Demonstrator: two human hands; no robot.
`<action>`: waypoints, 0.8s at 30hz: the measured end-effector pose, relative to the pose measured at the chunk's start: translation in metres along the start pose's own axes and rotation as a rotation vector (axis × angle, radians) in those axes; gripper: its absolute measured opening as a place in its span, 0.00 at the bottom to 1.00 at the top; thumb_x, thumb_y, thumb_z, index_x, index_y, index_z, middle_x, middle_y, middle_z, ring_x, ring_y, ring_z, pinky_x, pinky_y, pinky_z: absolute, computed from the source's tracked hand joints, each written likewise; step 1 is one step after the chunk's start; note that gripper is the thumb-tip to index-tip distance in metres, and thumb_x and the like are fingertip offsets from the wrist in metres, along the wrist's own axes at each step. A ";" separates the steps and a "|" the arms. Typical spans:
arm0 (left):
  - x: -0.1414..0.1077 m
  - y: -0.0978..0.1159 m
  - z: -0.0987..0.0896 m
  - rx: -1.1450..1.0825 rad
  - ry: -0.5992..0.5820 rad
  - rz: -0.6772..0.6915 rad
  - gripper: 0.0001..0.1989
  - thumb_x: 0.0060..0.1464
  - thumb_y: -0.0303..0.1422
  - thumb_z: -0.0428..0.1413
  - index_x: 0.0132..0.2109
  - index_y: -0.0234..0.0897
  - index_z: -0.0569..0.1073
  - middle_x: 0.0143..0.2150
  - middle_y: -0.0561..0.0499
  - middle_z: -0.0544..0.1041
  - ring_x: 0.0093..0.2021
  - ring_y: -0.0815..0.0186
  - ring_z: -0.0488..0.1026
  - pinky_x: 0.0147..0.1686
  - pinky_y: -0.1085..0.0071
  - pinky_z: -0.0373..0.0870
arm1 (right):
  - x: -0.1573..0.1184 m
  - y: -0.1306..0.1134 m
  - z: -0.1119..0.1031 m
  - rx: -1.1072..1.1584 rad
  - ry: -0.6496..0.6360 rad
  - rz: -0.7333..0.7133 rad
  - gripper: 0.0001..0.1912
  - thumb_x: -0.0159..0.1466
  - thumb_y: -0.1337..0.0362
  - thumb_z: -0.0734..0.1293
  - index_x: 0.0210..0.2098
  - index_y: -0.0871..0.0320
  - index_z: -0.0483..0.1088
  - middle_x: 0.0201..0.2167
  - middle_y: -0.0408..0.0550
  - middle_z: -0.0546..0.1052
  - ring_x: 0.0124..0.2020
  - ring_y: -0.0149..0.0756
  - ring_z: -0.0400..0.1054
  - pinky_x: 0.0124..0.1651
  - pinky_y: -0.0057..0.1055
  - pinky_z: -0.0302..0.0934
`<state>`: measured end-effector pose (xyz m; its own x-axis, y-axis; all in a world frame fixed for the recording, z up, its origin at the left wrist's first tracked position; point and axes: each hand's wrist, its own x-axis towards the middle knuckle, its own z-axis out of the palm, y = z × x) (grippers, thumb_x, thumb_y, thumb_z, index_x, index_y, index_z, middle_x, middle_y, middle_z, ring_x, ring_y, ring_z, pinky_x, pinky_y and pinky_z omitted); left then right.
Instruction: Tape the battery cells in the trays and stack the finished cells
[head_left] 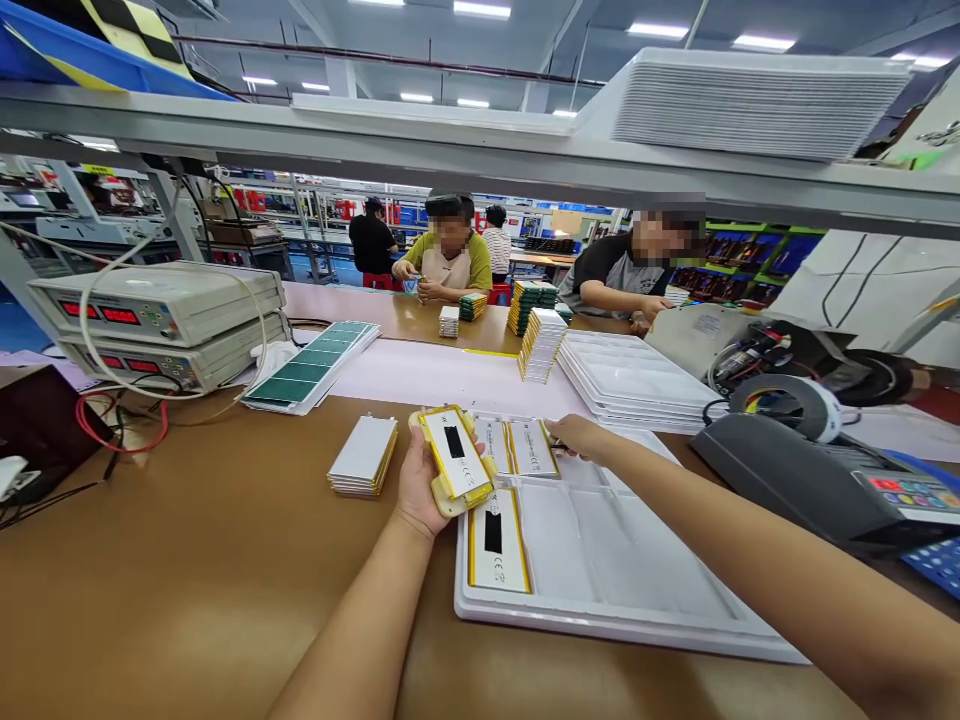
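My left hand [421, 486] is wrapped round a cream holder that carries a white battery pack [454, 452] with yellow edges and a black patch. Reaching over the white tray [600, 622], my right hand [576, 437] has its fingers closed at the right edge of a flat pack [532, 447] in the back row; what they hold is too small to name. Another pack stands beside that one, partly hidden by the holder. A pack with a black patch [493, 535] lies in the front left compartment. Left of my left hand is a stack of white packs [364, 455].
Two instruments [150, 310] and green-topped sheets [319, 365] stand at left. Behind are a tall pack stack [541, 345] and stacked trays [622, 370]. A dark tape dispenser [802, 480] is at right. A shelf beam [465, 150] crosses above; people sit opposite.
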<state>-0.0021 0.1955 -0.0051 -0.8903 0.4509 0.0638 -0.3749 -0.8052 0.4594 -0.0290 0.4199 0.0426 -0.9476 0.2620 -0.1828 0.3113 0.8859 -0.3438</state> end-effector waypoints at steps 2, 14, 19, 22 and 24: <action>-0.001 0.000 -0.002 -0.005 -0.013 0.010 0.27 0.48 0.50 0.47 0.47 0.35 0.67 0.38 0.42 0.74 0.39 0.56 0.71 0.38 0.57 0.67 | -0.002 -0.008 0.001 0.069 -0.021 -0.012 0.13 0.59 0.60 0.57 0.26 0.62 0.65 0.14 0.42 0.64 0.16 0.26 0.56 0.21 0.25 0.51; -0.006 -0.006 0.000 -0.062 -0.008 0.013 0.28 0.48 0.53 0.44 0.45 0.35 0.69 0.37 0.45 0.75 0.37 0.57 0.72 0.39 0.60 0.66 | -0.061 -0.092 0.007 0.373 -0.083 -0.439 0.04 0.57 0.66 0.59 0.30 0.61 0.64 0.28 0.47 0.72 0.26 0.28 0.62 0.26 0.23 0.53; -0.012 0.000 0.002 -0.052 -0.069 0.009 0.31 0.47 0.54 0.43 0.48 0.35 0.67 0.41 0.43 0.74 0.41 0.55 0.70 0.41 0.59 0.65 | -0.082 -0.082 0.011 0.008 0.057 -0.617 0.12 0.59 0.57 0.57 0.30 0.57 0.66 0.32 0.46 0.72 0.30 0.33 0.63 0.29 0.26 0.50; -0.015 0.005 0.005 -0.055 -0.113 -0.024 0.33 0.45 0.56 0.44 0.49 0.35 0.66 0.40 0.43 0.74 0.43 0.52 0.69 0.42 0.56 0.64 | -0.089 -0.047 -0.001 -0.074 0.258 -0.581 0.17 0.61 0.53 0.52 0.31 0.55 0.66 0.34 0.46 0.71 0.33 0.35 0.63 0.31 0.27 0.50; -0.016 0.007 0.006 -0.058 -0.129 -0.029 0.34 0.43 0.57 0.44 0.49 0.35 0.66 0.40 0.42 0.74 0.43 0.51 0.69 0.41 0.54 0.64 | -0.090 -0.019 -0.003 -0.050 0.265 -0.518 0.18 0.62 0.52 0.50 0.31 0.55 0.64 0.31 0.46 0.71 0.31 0.35 0.63 0.31 0.28 0.50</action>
<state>0.0112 0.1855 0.0026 -0.8397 0.5169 0.1664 -0.4174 -0.8105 0.4110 0.0503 0.3810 0.0680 -0.9631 -0.1291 0.2362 -0.1951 0.9393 -0.2821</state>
